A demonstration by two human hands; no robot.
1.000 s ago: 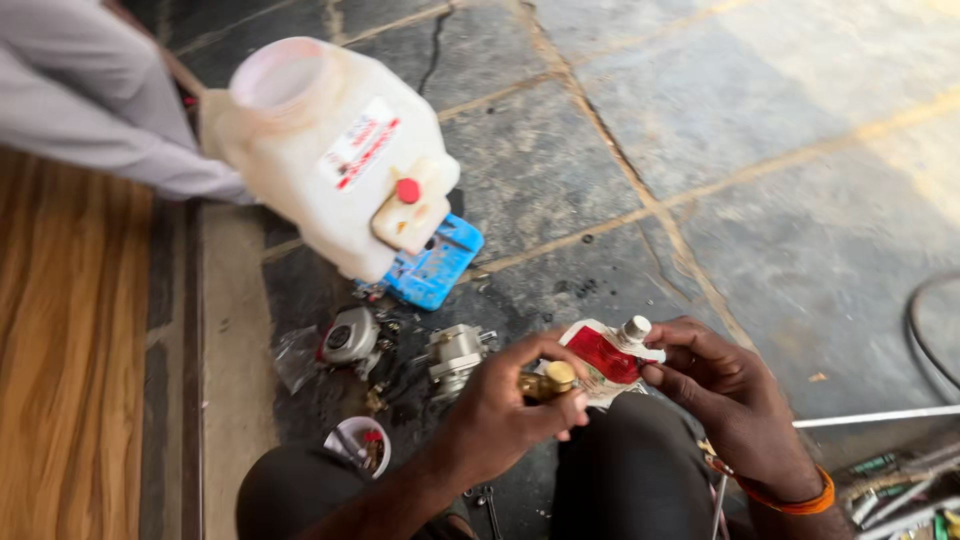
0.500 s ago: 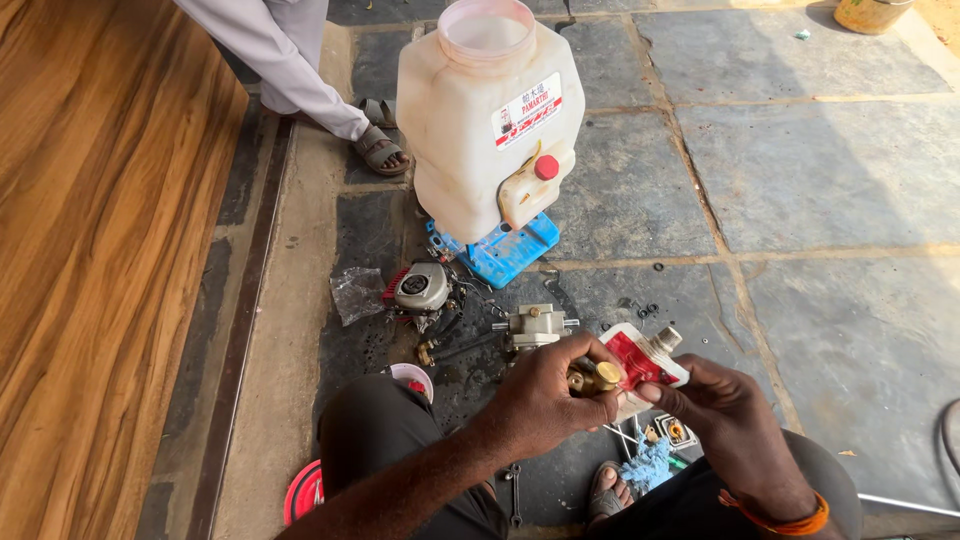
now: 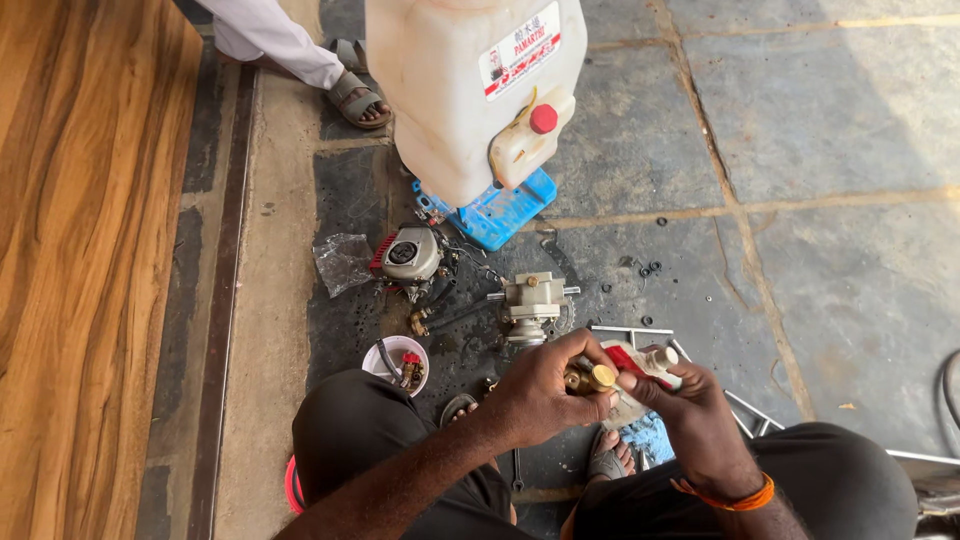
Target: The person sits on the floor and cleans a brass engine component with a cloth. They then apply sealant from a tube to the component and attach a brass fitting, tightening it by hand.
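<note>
My left hand [image 3: 545, 385] grips a small brass fitting [image 3: 590, 378] between thumb and fingers, low in the view above my knees. My right hand [image 3: 690, 400] holds a small white and red tube [image 3: 640, 365] with a pale cap, its end touching the brass fitting. Just beyond my hands a grey metal pump body [image 3: 532, 303] lies on the stone floor. Further left sits a small engine part [image 3: 408, 256] with a red side.
A large white sprayer tank [image 3: 470, 90] with a red cap stands on a blue base [image 3: 500, 212]. A small white bowl [image 3: 390, 355] holds loose parts. A crumpled plastic bag [image 3: 342, 262] and scattered washers lie around. Another person's sandalled foot [image 3: 357, 97] is at the top, wooden panelling [image 3: 90, 260] left.
The view has swung so the tank and parts sit further right and lower. My hands still hold the brass fitting and tube together, now nearer the frame's bottom centre.
</note>
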